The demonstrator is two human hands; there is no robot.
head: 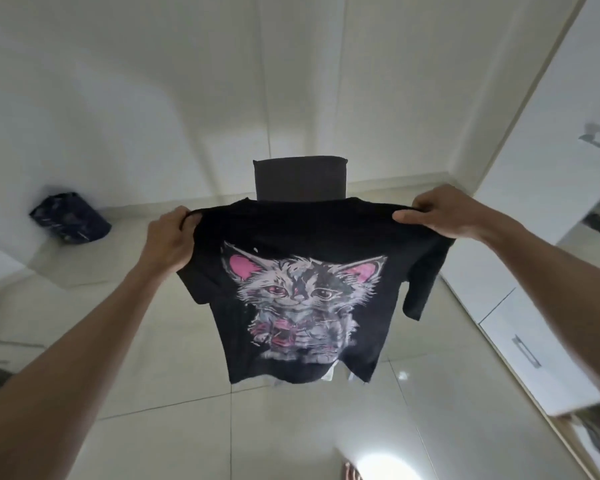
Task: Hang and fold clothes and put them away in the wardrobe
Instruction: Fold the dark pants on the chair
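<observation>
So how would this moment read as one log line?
left hand grips shoulder | right hand grips shoulder | black cat T-shirt held up, unfolded

A black T-shirt point(291, 237) is held up in the air, spread wide by its two shoulders and hanging freely above the tiled floor. A large print of a grey-and-white kitten with pink inner ears is shown on the side turned toward the camera, with pink blotches lower in the print. The left shoulder is gripped by the left hand point(168, 240) and the right shoulder is pinched by the right hand point(444, 213). The short sleeves droop at either side, the right one hanging lower. The hem looks uneven and slightly ragged.
</observation>
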